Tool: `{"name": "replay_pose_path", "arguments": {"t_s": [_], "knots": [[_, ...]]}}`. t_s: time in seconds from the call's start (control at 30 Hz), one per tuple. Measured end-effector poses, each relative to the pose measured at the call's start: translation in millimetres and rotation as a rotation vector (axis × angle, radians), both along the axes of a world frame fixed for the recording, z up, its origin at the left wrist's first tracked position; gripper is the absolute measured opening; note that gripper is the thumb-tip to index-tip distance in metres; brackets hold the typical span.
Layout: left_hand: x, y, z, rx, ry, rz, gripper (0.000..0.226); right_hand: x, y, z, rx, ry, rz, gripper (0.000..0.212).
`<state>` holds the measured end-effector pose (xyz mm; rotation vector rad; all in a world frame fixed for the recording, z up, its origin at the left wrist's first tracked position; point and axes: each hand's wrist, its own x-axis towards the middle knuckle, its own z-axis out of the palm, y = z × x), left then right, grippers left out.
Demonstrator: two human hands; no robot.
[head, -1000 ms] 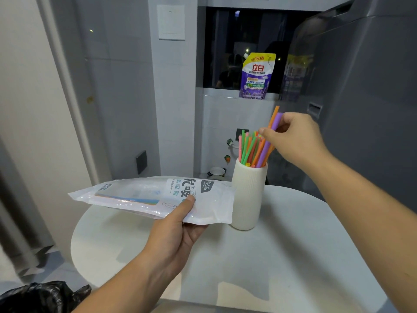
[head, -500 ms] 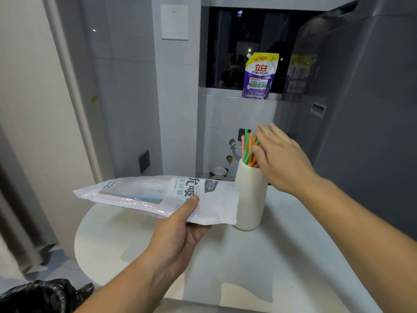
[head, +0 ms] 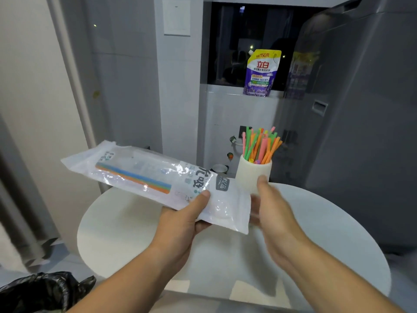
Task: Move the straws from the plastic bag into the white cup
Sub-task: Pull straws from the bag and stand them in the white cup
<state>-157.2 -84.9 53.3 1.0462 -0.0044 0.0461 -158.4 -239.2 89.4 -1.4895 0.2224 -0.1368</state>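
Right hand (head: 274,213) now apparently at bag (head: 144,175)

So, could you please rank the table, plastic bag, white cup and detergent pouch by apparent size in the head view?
1. table
2. plastic bag
3. white cup and detergent pouch look roughly alike; the pouch stands farther back, so I won't rank them.
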Motion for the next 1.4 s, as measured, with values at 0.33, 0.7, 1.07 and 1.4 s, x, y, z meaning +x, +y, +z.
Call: {"name": "replay_pose_path", "arguments": {"t_s": [0.33, 0.7, 1.07, 1.4], "knots": [[-9.5, -7.0, 3.9, 0.210, -0.081, -0.058, 0.036, -4.2, 16.4, -36.4, 0.465, 0.268, 0.027, 0.047], [-2.5, -6.0, 5.0, 0.127, -0.034, -0.101, 0.036, 4.9, 10.6, -39.8, 0.490, 0.183, 0.061, 0.046], [-3.9, -11.2, 5.2, -0.004, 0.007, -0.205, 0.038, 5.3, 12.2, -37.2, 0.234, 0.010, -0.049, 0.048], [-2.1, -10.3, 5.1, -0.058, 0.018, -0.216, 0.040, 8.5, 6.8, -39.9, 0.241, 0.074, -0.085, 0.031]]}}
